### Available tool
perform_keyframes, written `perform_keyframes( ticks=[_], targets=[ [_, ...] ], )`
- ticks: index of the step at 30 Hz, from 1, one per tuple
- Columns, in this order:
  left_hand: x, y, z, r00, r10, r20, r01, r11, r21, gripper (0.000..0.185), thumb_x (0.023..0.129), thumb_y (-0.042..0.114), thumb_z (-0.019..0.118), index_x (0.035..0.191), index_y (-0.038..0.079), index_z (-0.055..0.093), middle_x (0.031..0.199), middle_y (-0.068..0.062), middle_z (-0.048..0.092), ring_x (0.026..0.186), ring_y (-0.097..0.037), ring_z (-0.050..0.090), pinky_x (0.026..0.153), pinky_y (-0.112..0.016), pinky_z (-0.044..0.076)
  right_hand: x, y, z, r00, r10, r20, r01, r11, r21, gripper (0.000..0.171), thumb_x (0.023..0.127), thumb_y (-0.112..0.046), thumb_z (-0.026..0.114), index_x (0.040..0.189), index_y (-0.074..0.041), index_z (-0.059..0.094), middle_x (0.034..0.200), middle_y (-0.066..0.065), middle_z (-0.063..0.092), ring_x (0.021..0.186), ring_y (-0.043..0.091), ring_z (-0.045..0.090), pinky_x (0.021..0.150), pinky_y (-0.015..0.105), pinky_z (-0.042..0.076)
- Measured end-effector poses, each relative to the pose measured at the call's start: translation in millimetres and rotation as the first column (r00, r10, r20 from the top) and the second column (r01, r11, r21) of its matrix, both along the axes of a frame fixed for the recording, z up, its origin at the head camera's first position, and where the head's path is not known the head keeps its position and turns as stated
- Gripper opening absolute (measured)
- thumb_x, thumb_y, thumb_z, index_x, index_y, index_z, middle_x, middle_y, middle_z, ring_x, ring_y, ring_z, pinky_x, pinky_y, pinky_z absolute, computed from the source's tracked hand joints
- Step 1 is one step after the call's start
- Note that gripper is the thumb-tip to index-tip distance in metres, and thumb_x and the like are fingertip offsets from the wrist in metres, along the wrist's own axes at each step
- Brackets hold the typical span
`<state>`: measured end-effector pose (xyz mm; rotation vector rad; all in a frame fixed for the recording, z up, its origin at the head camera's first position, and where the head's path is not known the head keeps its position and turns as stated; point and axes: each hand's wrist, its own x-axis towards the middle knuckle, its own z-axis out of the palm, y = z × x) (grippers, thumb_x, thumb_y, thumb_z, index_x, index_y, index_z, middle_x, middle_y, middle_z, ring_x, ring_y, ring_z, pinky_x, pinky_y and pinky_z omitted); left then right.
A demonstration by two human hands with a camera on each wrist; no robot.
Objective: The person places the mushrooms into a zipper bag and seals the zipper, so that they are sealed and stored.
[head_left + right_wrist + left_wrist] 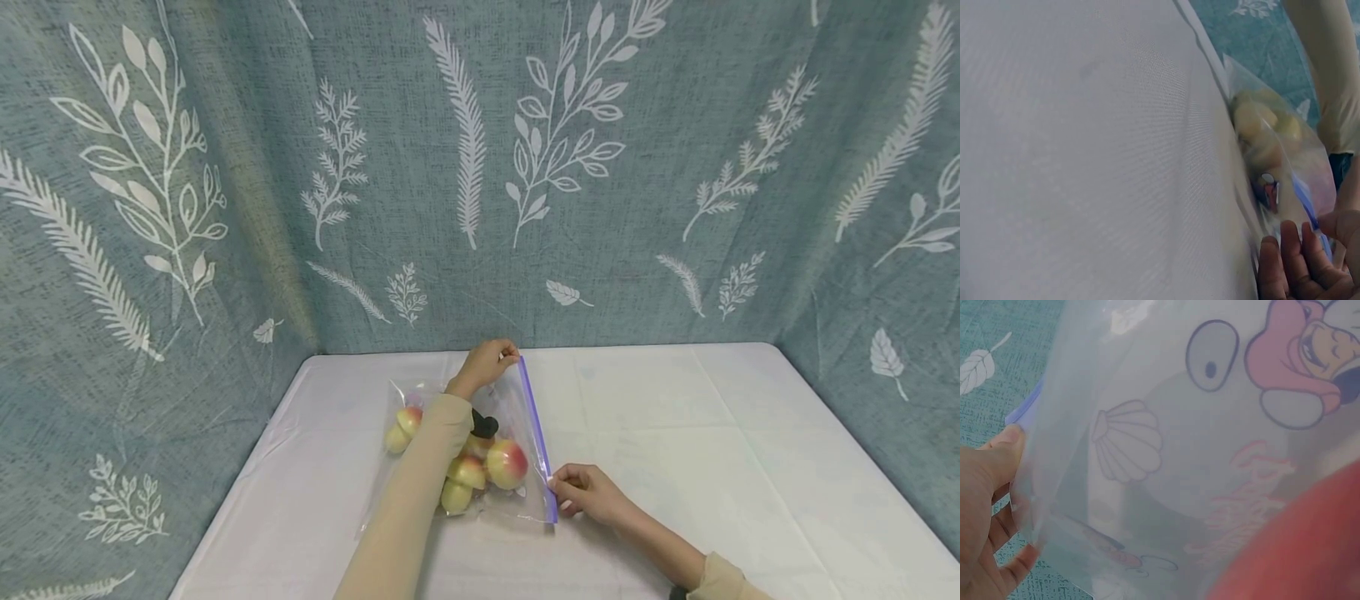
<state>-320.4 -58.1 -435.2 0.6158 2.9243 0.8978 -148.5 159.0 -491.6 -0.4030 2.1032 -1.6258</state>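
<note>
A clear zip bag lies on the white table with several yellow-and-red round fruits inside; their exact kind is unclear. Along its right edge runs a purple zip strip. My left hand reaches across the bag and pinches the far end of the strip between thumb and finger. Near the strip's close end, my right hand pinches the edge with thumb and forefinger, other fingers bent. In the left wrist view, cartoon prints and a shell drawing show on the film. My left forearm hides part of the bag.
A white cloth covers the table. Blue-grey curtains with white leaf prints stand behind it and at both sides. A black wrist strap is on the left arm above the bag.
</note>
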Motion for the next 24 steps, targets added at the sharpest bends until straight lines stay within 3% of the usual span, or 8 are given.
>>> perform_keyframes(
  ticks=[15,24],
  targets=[
    [-0.1,-1.0,0.4,1.000,0.009,-0.015,-0.009,1.000,-0.002,0.016,0.094,0.025,0.054,0.099,0.013,0.064,0.100,-0.003,0.064,0.077,-0.014,0.056,0.065,-0.029,0.048,6.3,2.7,5.5,1.000,0.012,0.002,-0.012,1.000,0.020,0.025,0.095,-0.017,0.052,0.095,0.007,0.059,0.082,0.004,0.065,0.077,0.015,0.061,0.063,0.027,0.056],
    [-0.4,-2.6,0.6,1.000,0.019,0.009,-0.019,1.000,-0.002,0.017,0.094,0.026,0.054,0.101,0.014,0.063,0.101,-0.002,0.063,0.075,-0.013,0.053,0.062,-0.026,0.045,8.5,5.1,3.7,0.999,0.034,0.005,-0.034,0.999,0.001,0.028,0.094,-0.023,0.054,0.094,0.005,0.060,0.080,0.002,0.064,0.076,0.014,0.061,0.061,0.023,0.055]
  ],
)
